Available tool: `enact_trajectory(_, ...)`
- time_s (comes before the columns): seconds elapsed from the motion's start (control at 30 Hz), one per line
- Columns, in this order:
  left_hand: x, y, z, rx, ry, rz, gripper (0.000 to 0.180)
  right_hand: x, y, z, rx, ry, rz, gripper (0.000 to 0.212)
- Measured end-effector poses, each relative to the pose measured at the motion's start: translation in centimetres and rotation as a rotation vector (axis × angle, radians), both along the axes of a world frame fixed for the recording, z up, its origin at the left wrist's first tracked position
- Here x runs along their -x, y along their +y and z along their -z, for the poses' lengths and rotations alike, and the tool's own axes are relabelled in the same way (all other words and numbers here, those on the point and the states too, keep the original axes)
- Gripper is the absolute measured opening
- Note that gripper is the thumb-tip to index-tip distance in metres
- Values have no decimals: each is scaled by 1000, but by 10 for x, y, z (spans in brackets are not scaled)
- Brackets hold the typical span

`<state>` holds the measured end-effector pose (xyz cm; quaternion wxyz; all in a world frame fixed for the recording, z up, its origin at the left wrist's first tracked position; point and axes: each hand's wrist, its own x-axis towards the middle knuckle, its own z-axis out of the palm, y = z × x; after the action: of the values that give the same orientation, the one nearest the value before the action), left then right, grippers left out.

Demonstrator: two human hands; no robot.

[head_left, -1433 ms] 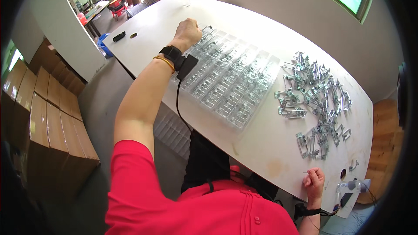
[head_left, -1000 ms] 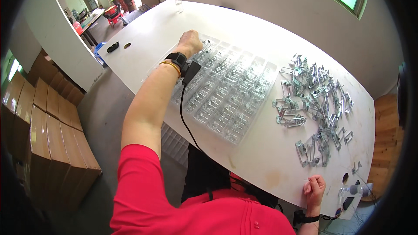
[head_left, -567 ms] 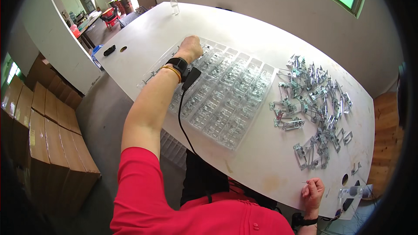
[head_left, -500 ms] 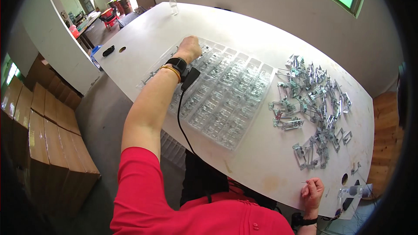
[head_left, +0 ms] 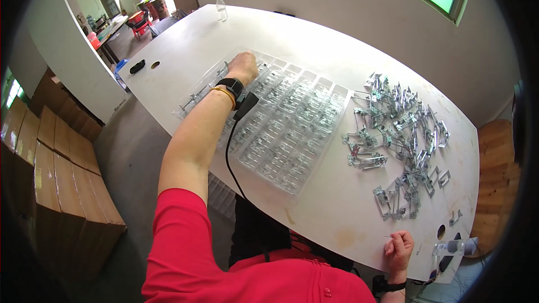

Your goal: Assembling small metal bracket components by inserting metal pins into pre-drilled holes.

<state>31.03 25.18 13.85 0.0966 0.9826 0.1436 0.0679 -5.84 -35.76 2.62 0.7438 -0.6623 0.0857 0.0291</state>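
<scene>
My left hand (head_left: 243, 67) is closed over the far left part of a clear plastic compartment tray (head_left: 300, 191). Whatever its fingers grip is hidden beneath the hand. Small metal parts (head_left: 292, 98) fill rows of the tray's pockets. At the table's near right edge my right hand (head_left: 400, 249) is closed, thumb against fingers, with a thin metal pin (head_left: 388, 237) sticking out to the left. A loose heap of silvery metal brackets (head_left: 418, 118) lies between the tray and the table's right side, beyond that hand.
The white table (head_left: 331, 213) has cable holes and a small bottle (head_left: 221, 9) at its far edge. A black object (head_left: 137, 67) lies at the left corner. Beside my right hand is a clear plastic bottle (head_left: 449, 248). Cardboard boxes (head_left: 73, 185) stand stacked on the floor at left.
The view has shifted slightly. My left hand stays closed at the same part of the tray, and my right hand keeps the pin near the table edge.
</scene>
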Motion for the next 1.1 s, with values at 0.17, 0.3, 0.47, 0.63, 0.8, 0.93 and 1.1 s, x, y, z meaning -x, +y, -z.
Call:
enact_trajectory(0.17,-3,5,7,15,-10,19,28,0,3,-1,-18,-7,27,12)
enact_trajectory(0.3,-1,3,7,30,-47,21,27,1,7,-6,-23,-7,27,11)
enact_trajectory(0.47,15,-10,-17,-11,-117,74,26,2,9,-7,-38,-25,18,11)
enact_trajectory(0.63,56,-21,-69,35,-250,172,26,2,10,-5,12,-66,-16,12)
enact_trajectory(0.8,140,-53,-104,243,-450,377,23,9,7,5,84,-119,-12,11)
enact_trajectory(0.93,216,-94,-86,497,-386,629,16,11,11,8,166,-165,-15,11)
enact_trajectory(1.1,297,-173,-30,702,-82,1063,18,13,7,13,197,-178,-12,11)
